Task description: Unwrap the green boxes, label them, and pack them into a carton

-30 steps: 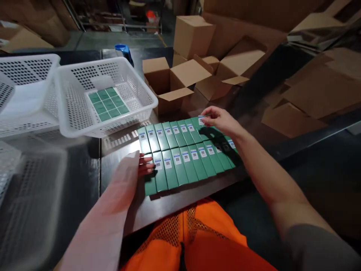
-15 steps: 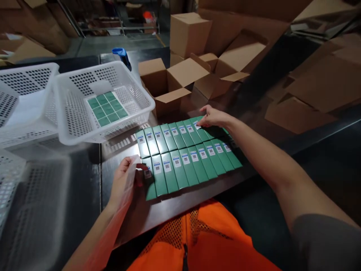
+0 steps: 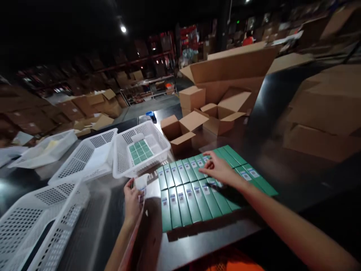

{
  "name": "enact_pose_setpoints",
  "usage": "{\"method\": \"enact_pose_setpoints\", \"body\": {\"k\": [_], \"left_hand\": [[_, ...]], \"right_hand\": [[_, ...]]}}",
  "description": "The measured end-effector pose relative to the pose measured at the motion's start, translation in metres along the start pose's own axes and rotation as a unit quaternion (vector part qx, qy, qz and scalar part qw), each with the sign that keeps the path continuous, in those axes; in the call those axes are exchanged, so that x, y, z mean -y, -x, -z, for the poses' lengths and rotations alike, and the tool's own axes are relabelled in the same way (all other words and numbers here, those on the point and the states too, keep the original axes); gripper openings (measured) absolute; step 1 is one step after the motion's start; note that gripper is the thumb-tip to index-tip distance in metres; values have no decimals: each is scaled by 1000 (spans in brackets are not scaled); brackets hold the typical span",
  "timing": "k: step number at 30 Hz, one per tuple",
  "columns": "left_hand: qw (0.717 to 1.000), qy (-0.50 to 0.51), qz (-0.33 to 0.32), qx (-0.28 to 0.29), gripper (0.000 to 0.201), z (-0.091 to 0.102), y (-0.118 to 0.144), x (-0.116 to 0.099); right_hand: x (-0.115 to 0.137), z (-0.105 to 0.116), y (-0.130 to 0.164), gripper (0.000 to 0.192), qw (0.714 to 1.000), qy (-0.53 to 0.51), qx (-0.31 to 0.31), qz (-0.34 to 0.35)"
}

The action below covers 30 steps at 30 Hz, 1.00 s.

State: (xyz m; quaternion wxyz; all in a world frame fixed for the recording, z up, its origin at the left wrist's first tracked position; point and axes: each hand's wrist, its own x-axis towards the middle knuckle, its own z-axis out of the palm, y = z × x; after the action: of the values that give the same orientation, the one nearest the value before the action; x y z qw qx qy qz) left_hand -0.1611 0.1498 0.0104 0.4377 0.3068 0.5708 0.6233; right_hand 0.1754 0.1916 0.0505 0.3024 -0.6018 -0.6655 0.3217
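Two rows of slim green boxes [image 3: 183, 207] lie side by side on the metal table, many with a small white-and-blue label bearing a square code. My left hand [image 3: 133, 201], left of the rows, is closed on a strip of labels [image 3: 142, 184]; its pale backing trails down along my forearm. My right hand [image 3: 218, 170] is over the right part of the rows, fingers partly curled and apart, with nothing visible between them. Its fingertips are close to a label on the back row. The hand and forearm cover some boxes. Toward the right end, several back-row boxes show no label.
A white perforated basket [image 3: 117, 171] with green boxes inside stands behind left, beside another white basket [image 3: 60, 177]. A further basket [image 3: 60, 222] is at near left. Open cartons [image 3: 180, 145] stand behind the rows. A blue object [image 3: 151, 115] sits beyond the basket. Cardboard [image 3: 321, 139] lies right.
The camera has tilted up, showing more of the warehouse. My right hand has drawn back from the back-row label it was touching. My left hand has moved off the front row's left box, keeping the strip.
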Motion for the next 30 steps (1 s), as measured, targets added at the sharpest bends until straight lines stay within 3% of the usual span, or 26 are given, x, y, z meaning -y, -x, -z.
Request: {"method": "enact_pose_setpoints", "body": {"k": [3, 5, 7, 11, 16, 19, 23, 26, 30], "left_hand": [[999, 10, -30, 2, 91, -13, 7, -7], [999, 3, -46, 24, 98, -27, 19, -10], [993, -38, -91, 62, 93, -43, 35, -15], [965, -150, -189, 101, 68, -67, 60, -28], [925, -239, -272, 113, 52, -81, 69, -33], [933, -213, -254, 136, 39, -89, 69, -29], [934, -198, -212, 207, 28, -97, 69, -31], [924, -207, -160, 278, 35, -103, 72, -37], [936, -176, -44, 302, 53, -107, 82, -37]], "right_hand": [[5, -27, 50, 67, 975, -205, 79, 39], [12, -41, 71, 76, 951, -284, 110, 50], [19, -49, 81, 82, 931, -344, 115, 53], [27, -57, 79, 87, 908, -406, 90, 45], [21, -54, 74, 73, 927, -369, -13, 60], [13, -42, 74, 58, 942, -318, -45, 100], [0, -25, 72, 57, 936, -330, -1, 126], [-8, -19, 73, 53, 912, -396, 25, 102], [-14, -17, 80, 37, 914, -399, -44, 62]]}}
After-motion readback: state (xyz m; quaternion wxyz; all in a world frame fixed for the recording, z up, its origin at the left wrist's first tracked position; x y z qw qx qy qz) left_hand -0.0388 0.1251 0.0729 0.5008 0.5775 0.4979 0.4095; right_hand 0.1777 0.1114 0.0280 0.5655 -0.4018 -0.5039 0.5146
